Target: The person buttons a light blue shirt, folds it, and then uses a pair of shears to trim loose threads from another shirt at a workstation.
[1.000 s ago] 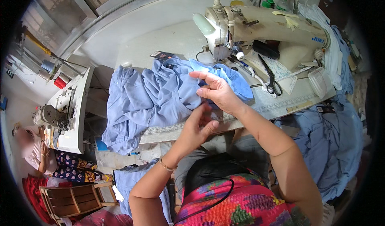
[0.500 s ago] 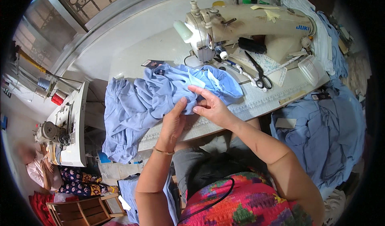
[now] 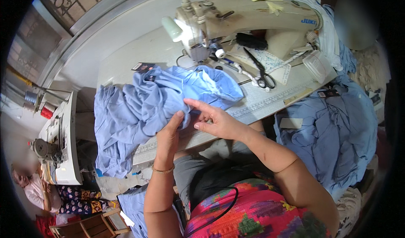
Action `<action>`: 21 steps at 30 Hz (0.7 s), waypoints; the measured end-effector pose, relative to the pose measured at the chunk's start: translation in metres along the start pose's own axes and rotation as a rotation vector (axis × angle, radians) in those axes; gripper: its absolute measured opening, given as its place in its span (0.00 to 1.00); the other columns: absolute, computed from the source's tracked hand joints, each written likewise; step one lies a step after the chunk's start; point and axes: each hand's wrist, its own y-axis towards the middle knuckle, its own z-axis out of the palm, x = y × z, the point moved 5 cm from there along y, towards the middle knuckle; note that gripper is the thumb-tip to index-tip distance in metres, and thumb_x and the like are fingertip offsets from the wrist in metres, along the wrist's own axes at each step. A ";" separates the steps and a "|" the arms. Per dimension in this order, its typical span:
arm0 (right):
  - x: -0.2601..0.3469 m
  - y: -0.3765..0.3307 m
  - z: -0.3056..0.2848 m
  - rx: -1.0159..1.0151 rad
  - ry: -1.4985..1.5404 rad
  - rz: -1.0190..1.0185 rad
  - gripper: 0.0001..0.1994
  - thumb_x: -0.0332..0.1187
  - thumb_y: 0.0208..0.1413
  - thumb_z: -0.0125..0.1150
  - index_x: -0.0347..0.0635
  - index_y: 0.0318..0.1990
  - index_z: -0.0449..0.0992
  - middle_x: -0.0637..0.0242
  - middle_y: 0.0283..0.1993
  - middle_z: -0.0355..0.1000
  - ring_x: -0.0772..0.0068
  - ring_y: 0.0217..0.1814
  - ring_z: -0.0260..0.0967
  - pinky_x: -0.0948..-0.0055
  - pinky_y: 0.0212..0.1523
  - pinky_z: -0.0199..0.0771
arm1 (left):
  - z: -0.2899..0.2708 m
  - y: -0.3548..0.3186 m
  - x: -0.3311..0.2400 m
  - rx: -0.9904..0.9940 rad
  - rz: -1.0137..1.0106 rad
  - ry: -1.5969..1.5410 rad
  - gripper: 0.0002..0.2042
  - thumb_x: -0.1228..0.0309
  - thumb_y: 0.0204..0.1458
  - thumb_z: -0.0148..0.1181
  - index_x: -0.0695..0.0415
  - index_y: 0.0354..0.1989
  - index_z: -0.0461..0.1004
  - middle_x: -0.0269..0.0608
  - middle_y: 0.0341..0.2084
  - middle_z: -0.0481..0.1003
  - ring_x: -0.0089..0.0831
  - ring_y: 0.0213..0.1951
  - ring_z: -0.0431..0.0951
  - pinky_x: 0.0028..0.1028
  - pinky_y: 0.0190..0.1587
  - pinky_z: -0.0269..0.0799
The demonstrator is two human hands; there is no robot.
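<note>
A crumpled light-blue shirt [image 3: 139, 98] with a dark tag [image 3: 144, 67] lies on the sewing table and hangs over its front edge. My left hand [image 3: 169, 133] grips the shirt's near edge, its thumb on top and its other fingers hidden under the cloth. Just to the right, my right hand [image 3: 217, 122] has its index finger stretched out against the cloth. The right thumb stands apart from that finger, and nothing shows gripped between them. Beyond the shirt stands a sewing machine [image 3: 249, 16] with its lamp lit.
Black scissors [image 3: 259, 71], a white twisted cord [image 3: 246, 74] and a white plastic container [image 3: 316, 67] lie right of the needle area. More blue garments [image 3: 327, 132] are heaped at the right. Another person [image 3: 36, 191] sits at the far left near a second sewing machine [image 3: 52, 147].
The whole view has shifted, so the table and shirt sit further left. My right thumb and fingers have spread slightly. My left hand keeps its hold on the shirt.
</note>
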 end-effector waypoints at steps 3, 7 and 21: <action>0.010 -0.014 -0.020 -0.076 -0.175 0.013 0.23 0.23 0.53 0.54 0.42 0.58 0.64 0.61 0.46 0.72 0.77 0.39 0.69 0.75 0.44 0.69 | -0.011 0.003 0.005 -0.065 0.102 -0.009 0.22 0.75 0.49 0.62 0.66 0.53 0.65 0.41 0.47 0.70 0.29 0.49 0.71 0.28 0.55 0.64; 0.021 -0.036 -0.095 -0.403 -0.449 -0.031 0.10 0.24 0.54 0.53 0.36 0.43 0.74 0.67 0.42 0.72 0.80 0.42 0.67 0.78 0.47 0.66 | 0.006 -0.002 -0.003 -0.084 0.135 0.001 0.23 0.73 0.49 0.63 0.66 0.53 0.65 0.41 0.48 0.69 0.29 0.50 0.70 0.27 0.55 0.63; 0.020 -0.083 -0.025 0.139 -0.093 0.070 0.07 0.27 0.55 0.57 0.38 0.40 0.75 0.69 0.36 0.72 0.79 0.38 0.68 0.78 0.41 0.68 | 0.001 0.003 -0.001 -0.111 0.138 0.117 0.25 0.73 0.49 0.62 0.68 0.55 0.63 0.42 0.51 0.68 0.30 0.52 0.68 0.27 0.56 0.61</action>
